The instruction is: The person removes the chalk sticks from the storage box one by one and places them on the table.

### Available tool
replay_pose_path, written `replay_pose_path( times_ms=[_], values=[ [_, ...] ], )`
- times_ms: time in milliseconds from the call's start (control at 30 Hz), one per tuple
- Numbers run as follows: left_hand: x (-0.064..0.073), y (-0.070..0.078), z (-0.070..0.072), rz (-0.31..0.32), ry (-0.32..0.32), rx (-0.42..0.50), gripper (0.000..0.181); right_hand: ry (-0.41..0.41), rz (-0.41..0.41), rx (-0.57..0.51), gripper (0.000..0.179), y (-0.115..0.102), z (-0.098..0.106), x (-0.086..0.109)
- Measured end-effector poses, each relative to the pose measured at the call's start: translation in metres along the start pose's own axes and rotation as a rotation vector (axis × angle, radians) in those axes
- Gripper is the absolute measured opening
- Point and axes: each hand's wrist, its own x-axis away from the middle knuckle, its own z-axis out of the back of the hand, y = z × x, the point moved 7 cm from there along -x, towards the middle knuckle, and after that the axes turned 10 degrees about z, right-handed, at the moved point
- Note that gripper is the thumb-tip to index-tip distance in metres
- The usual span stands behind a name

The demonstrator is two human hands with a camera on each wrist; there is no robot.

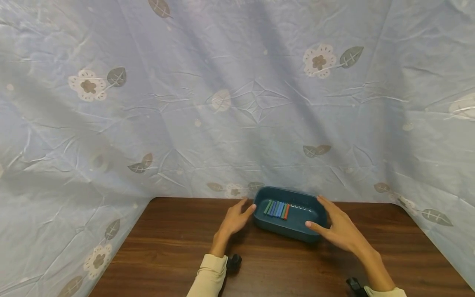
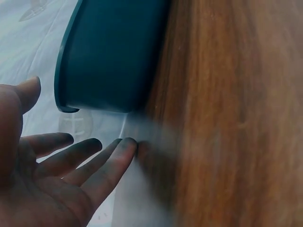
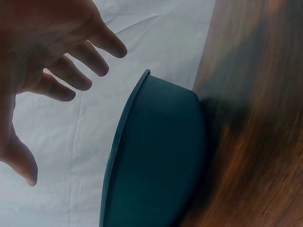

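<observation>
A dark teal rectangular dish (image 1: 293, 232) stands on the wooden table, close to its back edge. Inside it, toward the left, several short coloured sticks (image 1: 276, 209) lie side by side: green, blue and one red-orange. My left hand (image 1: 234, 218) is beside the dish's left end, fingers spread; in the left wrist view a gap separates the fingers (image 2: 111, 168) from the dish wall. At the right end, my right hand (image 1: 339, 227) hovers with thumb and fingers apart. The right wrist view shows its fingers (image 3: 90, 59) off the rim, holding nothing.
The brown wooden table (image 1: 167, 243) extends in front of and to both sides of the dish. A pale floral cloth (image 1: 237, 123) hangs behind the table and along its sides. Dark wrist devices (image 1: 233, 263) sit at both cuffs.
</observation>
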Motion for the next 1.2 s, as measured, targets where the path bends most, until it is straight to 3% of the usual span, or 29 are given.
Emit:
replay_pose_path(
  times_ms=[567, 1200],
  values=[
    [-0.008, 0.004, -0.012, -0.041, -0.007, 0.09, 0.064, -0.045, 0.014, -0.01, 0.102, -0.01, -0.014, -0.017],
    [-0.004, 0.005, -0.011, -0.009, 0.002, 0.135, 0.055, -0.06, 0.016, -0.04, 0.09, 0.003, -0.025, -0.041]
  ],
)
